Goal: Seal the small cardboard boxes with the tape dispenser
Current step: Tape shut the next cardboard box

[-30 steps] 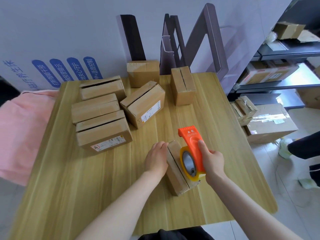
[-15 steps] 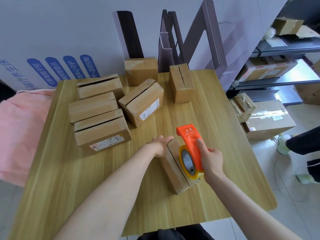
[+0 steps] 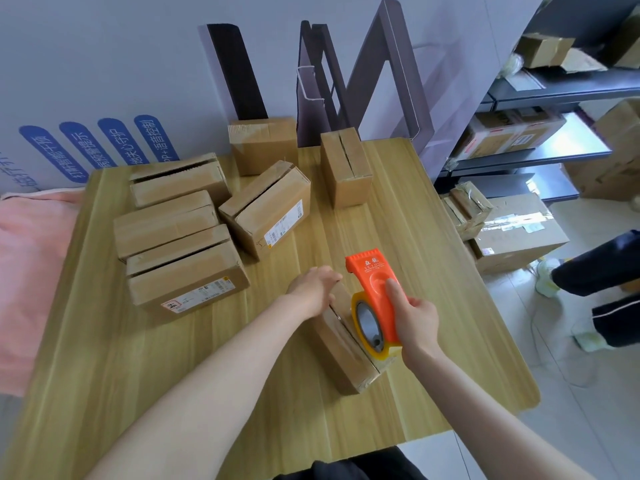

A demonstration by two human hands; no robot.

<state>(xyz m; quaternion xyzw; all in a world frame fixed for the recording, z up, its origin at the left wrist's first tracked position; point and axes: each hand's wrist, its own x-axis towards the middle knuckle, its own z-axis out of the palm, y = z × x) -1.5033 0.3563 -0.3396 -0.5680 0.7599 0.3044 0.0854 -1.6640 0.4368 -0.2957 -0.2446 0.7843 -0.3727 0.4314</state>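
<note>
A small cardboard box [image 3: 343, 351] lies on the wooden table [image 3: 207, 375] near its front right. My left hand [image 3: 313, 289] rests on the box's far end, fingers curled over it. My right hand [image 3: 415, 320] grips the orange tape dispenser [image 3: 375, 296], whose yellow-rimmed tape roll [image 3: 367, 323] sits against the box's top near its close end. Several more small cardboard boxes [image 3: 173, 244] stand on the table's far left half, and one upright box [image 3: 346, 168] at the back.
A pink cloth [image 3: 24, 271] lies left of the table. Dark panels [image 3: 332, 88] lean on the wall behind. Right of the table are larger cartons [image 3: 512, 233] on the floor, dark shelves [image 3: 540, 98] and a person's legs [image 3: 602, 292].
My left hand slid along the box from its side to its far end. The dispenser and my right hand stayed nearly in place on the box's top.
</note>
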